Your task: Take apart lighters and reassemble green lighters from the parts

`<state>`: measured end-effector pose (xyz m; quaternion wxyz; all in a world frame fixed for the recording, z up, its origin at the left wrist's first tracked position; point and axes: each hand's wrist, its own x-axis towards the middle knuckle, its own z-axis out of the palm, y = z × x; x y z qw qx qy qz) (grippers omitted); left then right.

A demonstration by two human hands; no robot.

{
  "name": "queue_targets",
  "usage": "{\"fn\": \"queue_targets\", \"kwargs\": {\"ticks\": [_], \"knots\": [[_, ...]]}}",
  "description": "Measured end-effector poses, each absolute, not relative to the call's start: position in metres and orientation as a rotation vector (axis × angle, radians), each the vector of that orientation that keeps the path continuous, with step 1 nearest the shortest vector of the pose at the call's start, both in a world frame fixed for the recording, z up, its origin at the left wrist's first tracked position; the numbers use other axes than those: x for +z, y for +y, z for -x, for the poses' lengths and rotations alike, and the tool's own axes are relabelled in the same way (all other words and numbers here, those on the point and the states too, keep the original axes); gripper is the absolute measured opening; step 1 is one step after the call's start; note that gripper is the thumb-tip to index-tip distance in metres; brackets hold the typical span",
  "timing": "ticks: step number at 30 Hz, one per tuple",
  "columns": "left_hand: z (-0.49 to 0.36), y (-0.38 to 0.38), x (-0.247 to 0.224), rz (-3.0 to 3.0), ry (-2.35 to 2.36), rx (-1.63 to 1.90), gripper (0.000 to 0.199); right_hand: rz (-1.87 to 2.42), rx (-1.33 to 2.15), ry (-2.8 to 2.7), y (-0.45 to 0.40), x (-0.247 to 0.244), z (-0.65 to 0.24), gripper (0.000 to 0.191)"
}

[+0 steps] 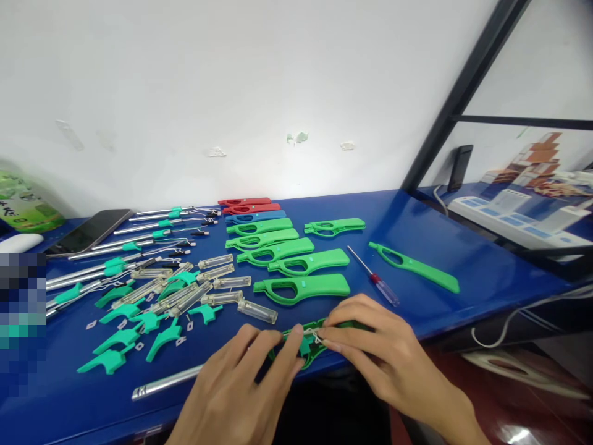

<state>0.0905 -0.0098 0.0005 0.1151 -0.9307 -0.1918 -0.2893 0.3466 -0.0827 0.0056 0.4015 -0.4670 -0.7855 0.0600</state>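
At the table's front edge, a green lighter shell half lies with its hollow inside facing up, mostly covered by my hands. My left hand is closed over its left end, where a metal lighter tube sticks out to the left. A teal piece sits inside the shell by my left fingertips. With my right hand I pinch a thin white wire above the shell, fingertips together. Just behind lies a closed green lighter casing.
Several red, blue and green casings line up behind my hands. A screwdriver and a green shell half lie right. Clear fuel tanks, teal triggers, wired metal tubes and a phone are left.
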Motion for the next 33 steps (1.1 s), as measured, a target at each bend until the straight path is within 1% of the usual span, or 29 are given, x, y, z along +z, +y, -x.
{"fn": "queue_targets", "kwargs": {"ticks": [3, 9, 14, 17, 22, 27, 33], "knots": [[-0.088, -0.010, 0.001, 2.708, -0.516, -0.785, 0.043, 1.170, 0.126, -1.991, -0.083, 0.005, -0.347, 0.021], [-0.089, -0.011, 0.008, 2.710, -0.511, -0.755, 0.027, 1.200, 0.128, -2.007, -0.085, 0.006, -0.348, 0.019], [-0.089, -0.016, 0.000, 2.680, -0.534, -0.762, 0.030, 1.206, 0.122, -2.010, -0.085, 0.005, -0.348, 0.020], [-0.087, -0.018, -0.009, 2.632, -0.560, -0.799, 0.032, 1.194, 0.124, -1.985, -0.084, 0.004, -0.347, 0.018], [-0.082, -0.018, -0.013, 2.620, -0.516, -0.806, 0.029, 1.202, 0.109, -1.945, -0.081, 0.004, -0.345, 0.014], [-0.079, -0.021, -0.006, 2.613, -0.614, -0.842, 0.030, 1.203, 0.063, -1.918, -0.081, 0.004, -0.345, 0.017], [-0.063, -0.008, 0.015, 2.672, -0.795, -0.858, 0.033, 1.254, -0.058, -1.899, -0.084, 0.005, -0.347, 0.016]]}}
